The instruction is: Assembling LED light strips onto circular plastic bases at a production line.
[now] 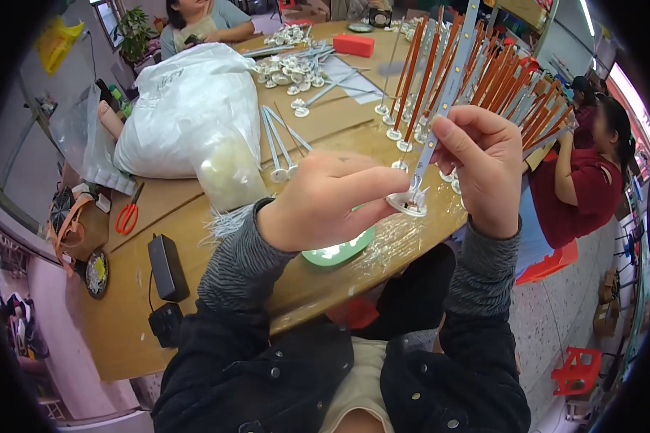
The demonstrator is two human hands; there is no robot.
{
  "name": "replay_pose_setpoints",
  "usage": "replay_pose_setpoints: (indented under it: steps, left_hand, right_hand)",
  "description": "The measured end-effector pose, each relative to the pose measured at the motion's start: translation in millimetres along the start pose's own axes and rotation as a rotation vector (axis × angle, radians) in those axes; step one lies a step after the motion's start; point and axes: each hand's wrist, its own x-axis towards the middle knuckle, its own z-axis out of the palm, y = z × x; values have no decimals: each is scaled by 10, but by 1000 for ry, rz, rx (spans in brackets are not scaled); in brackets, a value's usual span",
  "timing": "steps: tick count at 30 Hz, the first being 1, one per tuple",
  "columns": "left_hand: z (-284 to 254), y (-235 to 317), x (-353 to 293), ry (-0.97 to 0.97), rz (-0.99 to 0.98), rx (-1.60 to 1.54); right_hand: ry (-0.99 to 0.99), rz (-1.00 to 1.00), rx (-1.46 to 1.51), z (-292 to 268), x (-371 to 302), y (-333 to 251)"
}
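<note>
A long white LED strip (453,76) rises at a slant, pinched low down between the thumb and fingers of my right hand (487,155). At its lower end is a round white disc base (412,209) with small parts on top. The fingers of my left hand (325,198) are closed on the left side of that base, with some fingertips hidden. Strip and base are held above the table, and I cannot tell whether they are joined. Partly covered by my left hand, a green dish (337,254) with pale pieces inside lies on the table (325,292).
Many orange and grey sticks (520,94) on white bases stand at the right. A big white bag (188,108), red-handled scissors (127,216) and a black power adapter (167,267) are at the left. Beyond lies a red box (354,45). Other people sit around the table.
</note>
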Motion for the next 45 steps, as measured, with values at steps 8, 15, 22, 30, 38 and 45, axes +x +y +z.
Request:
replay_pose_setpoints:
  steps: [8,15,22,30,38,45]
  left_hand:
    - [-91,20,30,14,36,2]
    - [-91,22,8,-28,56,56]
    - [-162,-25,31,-30,24,116]
    - [-413,-193,-11,50,16,280]
    - [-454,-187,-23,151,74,370]
    - [-422,-185,-52,75,52,354]
  right_hand:
    - [-2,-3,29,114,93,-25]
    - [-8,-5,36,154,173,27]
    - [132,7,132,261,218,177]
    - [-530,-69,-676,372,-458,1183]
    - [-982,117,-960,533,-493,1436]
    - [-924,132,-876,456,-509,1365]
